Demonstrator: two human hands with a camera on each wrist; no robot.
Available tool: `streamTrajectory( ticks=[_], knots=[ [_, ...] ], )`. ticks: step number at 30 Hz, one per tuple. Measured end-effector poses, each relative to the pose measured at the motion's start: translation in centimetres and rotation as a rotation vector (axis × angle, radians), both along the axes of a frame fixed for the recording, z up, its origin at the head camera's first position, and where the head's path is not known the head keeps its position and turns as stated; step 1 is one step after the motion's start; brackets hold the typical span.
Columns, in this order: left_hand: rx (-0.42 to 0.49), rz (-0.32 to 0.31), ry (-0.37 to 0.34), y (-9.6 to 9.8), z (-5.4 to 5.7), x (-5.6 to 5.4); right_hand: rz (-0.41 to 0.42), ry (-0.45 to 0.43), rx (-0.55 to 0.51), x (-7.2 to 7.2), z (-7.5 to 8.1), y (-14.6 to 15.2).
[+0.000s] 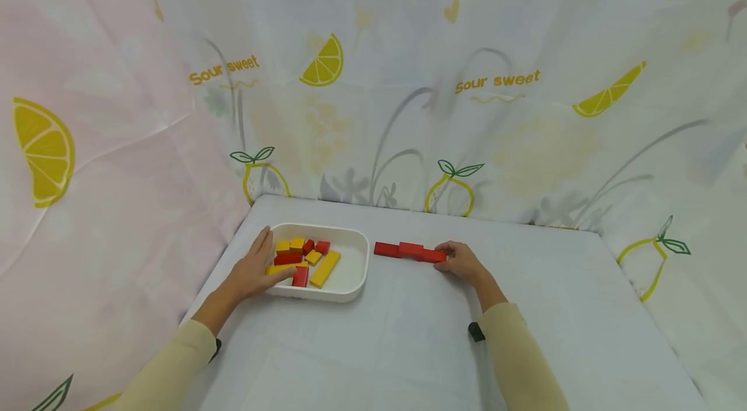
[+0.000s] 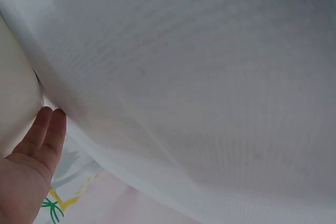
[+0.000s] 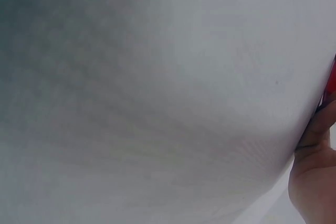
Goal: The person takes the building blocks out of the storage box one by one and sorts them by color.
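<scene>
Three red blocks form a row on the table. The left block (image 1: 386, 249) lies flat, and the middle block (image 1: 411, 248) sits slightly higher, seemingly bridging its neighbours. At the row's right end, my right hand (image 1: 463, 260) pinches the right red block (image 1: 432, 256) between thumb and fingers. My left hand (image 1: 251, 273) lies along the left side of a white tray (image 1: 350, 294), fingers straight against its outer wall and thumb over the near rim. Inside, red and yellow blocks sit mostly at the left, including a long yellow block (image 1: 325, 270). The left wrist view shows extended fingers (image 2: 51, 137).
A white cloth covers the table (image 1: 373, 352). Lemon-patterned fabric (image 1: 373, 106) hangs behind and at both sides, meeting the table's back edge. The tray stands just left of the red row.
</scene>
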State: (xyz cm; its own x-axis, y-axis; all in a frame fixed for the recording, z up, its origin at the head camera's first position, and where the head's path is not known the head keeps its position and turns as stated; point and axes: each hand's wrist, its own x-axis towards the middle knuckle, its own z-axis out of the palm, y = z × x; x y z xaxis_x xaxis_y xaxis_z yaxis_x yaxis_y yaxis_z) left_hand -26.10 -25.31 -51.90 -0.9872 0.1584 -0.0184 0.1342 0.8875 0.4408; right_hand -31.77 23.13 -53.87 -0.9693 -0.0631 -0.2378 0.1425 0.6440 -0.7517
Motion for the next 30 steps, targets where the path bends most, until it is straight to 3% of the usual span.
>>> streamTrajectory(
  ticks=[8,15,19,24,27,30],
  knots=[
    [-0.008,-0.011,0.002,-0.1,0.2,0.1,-0.016,-0.027,-0.039,-0.1,-0.1,-0.1],
    [0.02,-0.002,-0.005,0.0,0.0,0.0,0.01,-0.026,0.018,-0.1,0.2,0.0],
    [0.028,0.017,0.001,0.1,-0.3,-0.1,0.039,-0.032,0.023,-0.3,0.7,0.3],
    [0.039,-0.002,-0.027,0.6,-0.7,-0.1,0.024,-0.065,0.025,0.2,1.7,1.6],
    [0.035,-0.01,-0.033,0.5,-0.5,-0.1,0.024,-0.003,0.048,0.4,2.6,1.6],
    [0.012,-0.016,-0.013,-0.2,-0.2,-0.1,0.053,0.124,0.061,0.5,4.1,0.2]
  ],
)
